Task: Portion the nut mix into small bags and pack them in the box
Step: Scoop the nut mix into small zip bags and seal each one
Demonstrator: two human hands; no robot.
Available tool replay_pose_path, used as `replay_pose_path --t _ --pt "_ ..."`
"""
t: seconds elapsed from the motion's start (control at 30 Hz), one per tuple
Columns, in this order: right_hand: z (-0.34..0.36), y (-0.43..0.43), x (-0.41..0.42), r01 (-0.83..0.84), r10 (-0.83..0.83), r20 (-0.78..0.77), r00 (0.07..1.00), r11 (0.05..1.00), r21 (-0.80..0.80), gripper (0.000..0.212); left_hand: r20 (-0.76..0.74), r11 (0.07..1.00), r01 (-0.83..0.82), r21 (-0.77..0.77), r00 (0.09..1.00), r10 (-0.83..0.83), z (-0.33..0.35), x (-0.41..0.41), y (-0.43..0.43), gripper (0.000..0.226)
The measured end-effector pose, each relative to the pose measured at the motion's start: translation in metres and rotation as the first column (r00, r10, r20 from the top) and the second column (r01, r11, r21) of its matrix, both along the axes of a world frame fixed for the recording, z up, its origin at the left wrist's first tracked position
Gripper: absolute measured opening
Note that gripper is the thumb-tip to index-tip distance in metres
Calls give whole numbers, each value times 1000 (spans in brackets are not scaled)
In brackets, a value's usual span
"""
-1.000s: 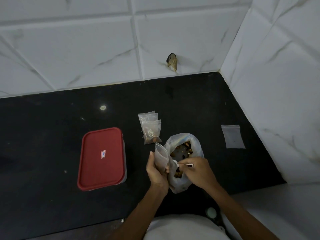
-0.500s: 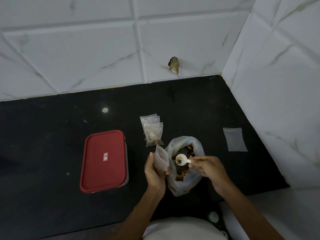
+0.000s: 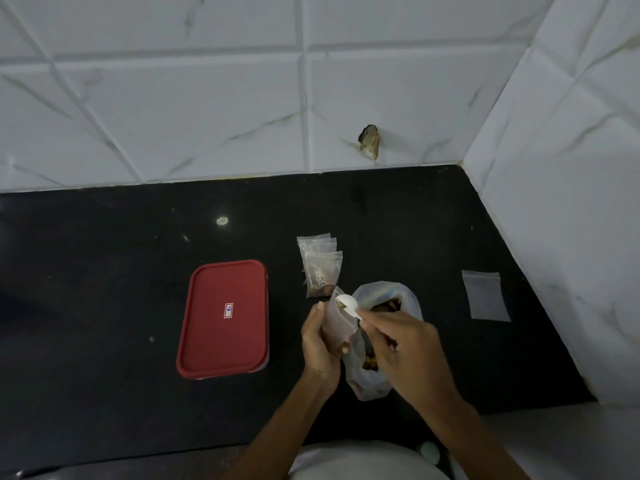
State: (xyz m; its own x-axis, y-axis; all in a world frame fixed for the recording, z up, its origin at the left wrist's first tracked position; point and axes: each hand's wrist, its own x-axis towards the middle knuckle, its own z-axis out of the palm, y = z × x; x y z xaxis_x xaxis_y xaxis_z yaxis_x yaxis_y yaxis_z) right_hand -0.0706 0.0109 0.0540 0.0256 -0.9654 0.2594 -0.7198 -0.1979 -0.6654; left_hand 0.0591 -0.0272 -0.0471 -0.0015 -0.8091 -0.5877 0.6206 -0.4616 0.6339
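My left hand (image 3: pixel 320 344) grips a small clear zip bag (image 3: pixel 336 323), held upright with its mouth open. My right hand (image 3: pixel 403 348) pinches the handle of a white plastic scoop (image 3: pixel 348 304), whose bowl is tipped at the small bag's mouth. Behind both hands stands the large plastic bag of nut mix (image 3: pixel 388 303), open at the top and partly hidden by my hands. Filled small bags (image 3: pixel 320 268) lie overlapped in a short stack just beyond. The box with its red lid (image 3: pixel 225 318) sits shut to the left.
An empty small zip bag (image 3: pixel 485 294) lies flat at the right, near the tiled side wall (image 3: pixel 561 237). The black counter (image 3: pixel 104 306) ends at a tiled back wall with a chipped hole (image 3: pixel 370 142). A small round pale object (image 3: pixel 429 452) sits by the counter's front edge.
My right hand has lifted the scoop out of the big nut bag and carried it left to the mouth of the small bag, tipping it. The left hand has kept the small bag steady.
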Motion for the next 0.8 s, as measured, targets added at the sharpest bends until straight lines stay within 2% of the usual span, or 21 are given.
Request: replay_pose_path --t 0.1,0.2,0.27,0.37,0.43,0.5,0.6,0.7,0.8 --pt "-1 2 0 -22 14 -118 993 998 -66 36 -55 1000 26 16 998 -25 8 1 0 57" --pt "4 4 2 -140 116 -236 965 986 -89 32 -77 1000 25 16 997 -24 11 2 0 60" --pt "7 5 1 -175 124 -302 945 974 -147 30 -73 999 21 28 997 -19 10 2 0 62" --pt "5 5 -3 -57 49 -77 996 993 -105 33 -66 999 33 27 997 -31 4 3 0 59" --pt "6 5 -7 57 -53 41 998 993 -104 30 -58 999 44 13 997 -44 2 5 0 56" --pt "4 3 -15 147 -139 69 988 981 -128 22 -51 999 47 16 998 -46 3 6 0 55" --pt "-14 1 -36 245 -242 49 969 968 -61 20 -83 999 35 6 996 -34 6 8 1 60" --pt "-42 4 -54 256 -248 -104 963 964 77 17 -81 1000 29 -4 996 -30 6 10 2 59" --pt "-59 5 -56 228 -223 -48 974 948 222 16 -60 1000 26 -13 998 -27 6 9 2 60"
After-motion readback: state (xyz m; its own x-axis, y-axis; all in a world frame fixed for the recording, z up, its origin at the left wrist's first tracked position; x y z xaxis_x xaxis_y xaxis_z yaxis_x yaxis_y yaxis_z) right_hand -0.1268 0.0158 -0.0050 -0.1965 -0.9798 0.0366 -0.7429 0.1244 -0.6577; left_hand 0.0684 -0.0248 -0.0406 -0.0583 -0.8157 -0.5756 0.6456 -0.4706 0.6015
